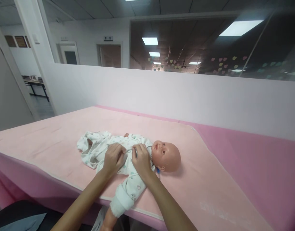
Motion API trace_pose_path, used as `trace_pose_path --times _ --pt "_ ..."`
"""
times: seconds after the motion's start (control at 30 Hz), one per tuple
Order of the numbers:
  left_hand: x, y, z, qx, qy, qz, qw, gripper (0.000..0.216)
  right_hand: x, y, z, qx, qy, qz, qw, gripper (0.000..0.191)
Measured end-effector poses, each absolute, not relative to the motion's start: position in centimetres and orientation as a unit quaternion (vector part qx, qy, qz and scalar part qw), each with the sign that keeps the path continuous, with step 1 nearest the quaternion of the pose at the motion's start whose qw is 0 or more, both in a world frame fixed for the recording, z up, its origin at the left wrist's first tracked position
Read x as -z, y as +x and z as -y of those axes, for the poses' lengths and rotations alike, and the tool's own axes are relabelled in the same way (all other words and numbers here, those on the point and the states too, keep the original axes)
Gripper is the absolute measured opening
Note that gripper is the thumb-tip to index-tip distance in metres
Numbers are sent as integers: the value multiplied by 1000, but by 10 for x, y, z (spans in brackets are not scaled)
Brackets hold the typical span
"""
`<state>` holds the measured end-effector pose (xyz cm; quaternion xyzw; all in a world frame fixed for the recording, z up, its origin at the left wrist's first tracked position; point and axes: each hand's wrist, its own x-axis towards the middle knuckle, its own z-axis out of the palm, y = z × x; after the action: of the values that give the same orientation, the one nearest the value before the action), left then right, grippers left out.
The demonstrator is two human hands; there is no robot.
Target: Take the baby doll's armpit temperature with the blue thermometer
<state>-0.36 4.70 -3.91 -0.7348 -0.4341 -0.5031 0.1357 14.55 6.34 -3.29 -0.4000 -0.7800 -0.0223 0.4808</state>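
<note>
A baby doll (169, 157) lies on its back, its bald head toward the right. It wears a white patterned baby outfit (134, 186); one sleeve reaches over the near table edge with the doll's hand sticking out. My left hand (114, 156) pinches the outfit's front around the belly. Close beside it, at the chest, my right hand (141, 159) has its fingertips closed on the same cloth. Whether a tie or a snap is between the fingers is too small to tell. The outfit's lower part lies loose and crumpled at the left. Something blue shows by the doll's neck.
A pale pink pad (205, 179) covers the table under the doll, over a darker pink cloth (253, 157). A white partition wall (173, 99) rises along the far side, with a window above it. Dark fabric lies at the lower left, below the table edge.
</note>
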Motion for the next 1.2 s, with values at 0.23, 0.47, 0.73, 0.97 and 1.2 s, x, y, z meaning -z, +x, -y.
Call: trace_pose_path --times 0.23,0.47,0.73,0.97,1.2 --pt "35 -4 -45 486 -744 418 187 13 32 145 -63 27 -402 772 491 14" --pt "33 -2 -48 449 -760 425 201 15 32 145 -62 28 -401 774 489 15" --pt "33 -2 -48 438 -763 441 176 13 34 145 -65 26 -394 773 496 15" --pt "32 -3 -48 411 -782 441 160 15 31 146 -61 85 -378 797 464 14" --pt "27 -20 -43 411 -778 447 161 32 22 144 -54 159 -250 871 392 19"
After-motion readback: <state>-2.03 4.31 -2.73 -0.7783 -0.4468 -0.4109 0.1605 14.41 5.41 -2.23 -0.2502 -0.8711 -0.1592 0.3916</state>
